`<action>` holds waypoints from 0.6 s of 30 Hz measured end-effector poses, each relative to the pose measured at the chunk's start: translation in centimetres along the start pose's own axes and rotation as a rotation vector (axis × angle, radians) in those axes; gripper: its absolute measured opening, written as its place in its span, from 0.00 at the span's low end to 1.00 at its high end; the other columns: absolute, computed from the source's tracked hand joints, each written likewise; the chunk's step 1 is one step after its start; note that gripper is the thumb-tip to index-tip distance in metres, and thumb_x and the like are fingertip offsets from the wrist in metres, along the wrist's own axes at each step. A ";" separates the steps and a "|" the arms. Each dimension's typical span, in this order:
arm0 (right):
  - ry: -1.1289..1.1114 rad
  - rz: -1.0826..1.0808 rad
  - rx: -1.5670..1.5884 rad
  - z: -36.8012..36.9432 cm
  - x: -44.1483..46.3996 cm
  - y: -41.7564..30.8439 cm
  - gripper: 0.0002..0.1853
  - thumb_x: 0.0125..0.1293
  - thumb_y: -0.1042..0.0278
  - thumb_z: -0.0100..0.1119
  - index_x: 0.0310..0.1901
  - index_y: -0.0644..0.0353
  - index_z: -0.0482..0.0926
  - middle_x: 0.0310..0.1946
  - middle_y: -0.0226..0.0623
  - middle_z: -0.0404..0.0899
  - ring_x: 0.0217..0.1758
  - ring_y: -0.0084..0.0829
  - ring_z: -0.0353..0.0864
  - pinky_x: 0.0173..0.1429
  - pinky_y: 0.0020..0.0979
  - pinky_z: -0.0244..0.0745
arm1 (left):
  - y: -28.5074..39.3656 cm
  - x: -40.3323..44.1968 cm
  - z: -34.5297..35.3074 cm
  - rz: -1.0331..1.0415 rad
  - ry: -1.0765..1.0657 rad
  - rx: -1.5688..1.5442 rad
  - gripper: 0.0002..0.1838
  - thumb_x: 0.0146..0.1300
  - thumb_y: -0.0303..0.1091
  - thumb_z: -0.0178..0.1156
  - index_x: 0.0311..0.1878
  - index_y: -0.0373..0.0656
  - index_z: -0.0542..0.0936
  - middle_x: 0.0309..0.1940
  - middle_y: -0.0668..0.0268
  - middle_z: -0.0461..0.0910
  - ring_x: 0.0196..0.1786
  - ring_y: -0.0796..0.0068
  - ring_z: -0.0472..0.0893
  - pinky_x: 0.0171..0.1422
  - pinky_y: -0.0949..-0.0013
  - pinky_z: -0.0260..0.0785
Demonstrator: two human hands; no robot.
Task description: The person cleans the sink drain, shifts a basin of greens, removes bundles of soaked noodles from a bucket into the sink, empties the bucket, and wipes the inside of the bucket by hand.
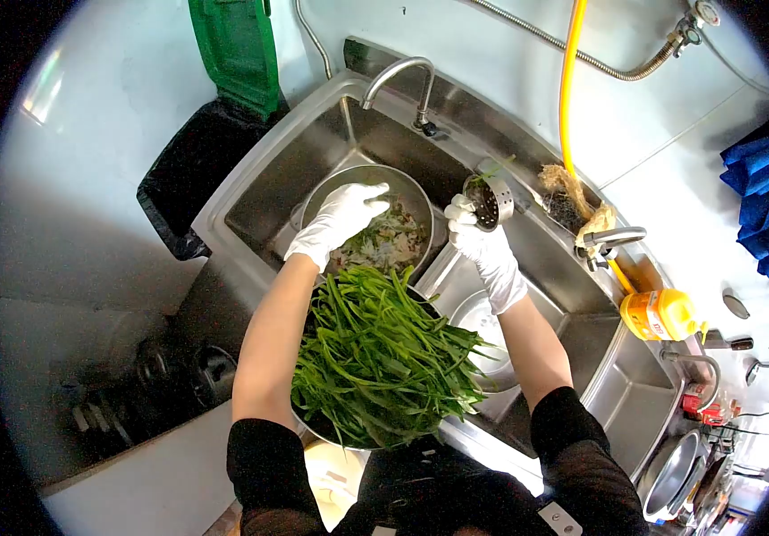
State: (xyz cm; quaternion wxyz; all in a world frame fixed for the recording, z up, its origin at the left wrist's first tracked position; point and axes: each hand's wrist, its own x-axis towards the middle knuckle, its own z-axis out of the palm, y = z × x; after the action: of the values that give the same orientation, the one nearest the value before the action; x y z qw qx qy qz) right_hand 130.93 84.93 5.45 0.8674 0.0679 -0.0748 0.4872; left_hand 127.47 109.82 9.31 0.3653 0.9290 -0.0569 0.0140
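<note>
Head view shows a steel sink (393, 150) by a white wall (670, 116). Over the sink, the right hand (483, 246) grips a holey metal cup (494, 204). Left hand (346, 214), grip hard to tell, is above the sink's pot (413, 198).

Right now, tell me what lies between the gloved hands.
Between the left hand and the right hand, the head view shows part of the pot, with green and pale bits inside, then a narrow strip of sink.

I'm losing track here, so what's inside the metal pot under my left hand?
Green scraps and pale, brownish bits show in the metal pot. Your left hand hides part of the inside, leafy greens overlap its near edge, and anything beneath the scraps is covered.
</note>
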 end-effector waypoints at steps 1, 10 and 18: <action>0.016 0.007 0.000 0.2 0.1 0.1 0.06 0.63 0.66 0.45 0.33 0.59 0.66 0.22 0.28 0.60 0.19 0.20 0.55 0.18 0.22 0.53 | 1.6 0.0 -0.7 -0.047 -0.018 0.069 0.14 0.55 0.41 0.59 0.39 0.42 0.82 0.37 0.57 0.80 0.40 0.60 0.79 0.50 0.66 0.68; 0.397 -0.086 -0.134 2.2 0.8 2.6 0.11 0.65 0.57 0.47 0.35 0.56 0.66 0.23 0.24 0.58 0.20 0.17 0.57 0.17 0.20 0.57 | 8.8 0.8 0.2 0.042 0.242 -0.025 0.22 0.46 0.46 0.67 0.41 0.40 0.78 0.35 0.56 0.80 0.38 0.61 0.79 0.44 0.65 0.70; 0.467 0.020 0.184 1.7 2.6 3.1 0.06 0.61 0.70 0.42 0.31 0.62 0.65 0.16 0.27 0.59 0.13 0.18 0.56 0.15 0.19 0.56 | 9.5 1.2 3.0 0.023 0.449 0.337 0.14 0.48 0.33 0.61 0.40 0.43 0.77 0.33 0.59 0.80 0.35 0.61 0.80 0.39 0.63 0.71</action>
State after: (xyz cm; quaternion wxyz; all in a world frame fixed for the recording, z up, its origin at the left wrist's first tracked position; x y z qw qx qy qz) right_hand 129.50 88.42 7.75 0.8465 0.0316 0.1714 0.5030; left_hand 127.47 100.74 13.66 0.2091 0.9496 0.0181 0.2328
